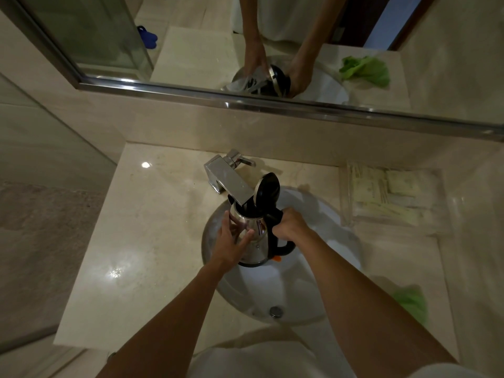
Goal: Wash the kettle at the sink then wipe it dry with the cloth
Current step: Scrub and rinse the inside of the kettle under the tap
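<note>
Over the sink (338, 257), the kettle (255, 241) is held upright with its open mouth set right under the faucet spout (231, 184); the lid (268, 188) is flipped up and back. Its long axis runs roughly vertical, tilted slightly toward the spout, base above the basin. The black handle is clasped by the right hand (290, 225), fingers curled round its upper part, arm reaching in from the lower right. The left hand (231, 241) is laid against the steel body on the opposite side, fingers spread fairly straight, touching rather than clutching; that arm comes in from the lower left. Both hands are on the kettle, so neither is nearer. Running water cannot be made out. The cloth (410, 302), green, lies on the counter right of the sink, well apart from the kettle and closer to the right arm. Judged stage: washing, wiping not yet started.
</note>
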A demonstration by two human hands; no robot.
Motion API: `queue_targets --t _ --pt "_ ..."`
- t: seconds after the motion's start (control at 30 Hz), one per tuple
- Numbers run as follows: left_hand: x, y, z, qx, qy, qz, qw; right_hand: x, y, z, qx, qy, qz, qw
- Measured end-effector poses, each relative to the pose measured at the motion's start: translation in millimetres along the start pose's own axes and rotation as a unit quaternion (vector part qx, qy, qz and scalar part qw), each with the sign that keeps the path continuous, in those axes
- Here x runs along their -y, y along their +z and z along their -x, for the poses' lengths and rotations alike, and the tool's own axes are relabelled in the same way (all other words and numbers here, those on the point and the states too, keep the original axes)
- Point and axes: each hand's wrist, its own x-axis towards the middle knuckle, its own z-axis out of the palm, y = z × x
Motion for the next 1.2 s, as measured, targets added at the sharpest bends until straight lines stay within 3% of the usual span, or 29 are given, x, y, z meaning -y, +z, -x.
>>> queue_targets --t 0.7,1.2 --pt "5.3 0.3 -4.3 0.009 -0.004 -0.013 1.000 -4.6 0.8 -2.4 0.010 0.005 -0.012 1.000" --pt "7.3 5.8 -17.4 -0.024 -0.035 -0.059 0.997 -5.5 0.9 -5.1 0.011 -0.007 -0.011 1.000"
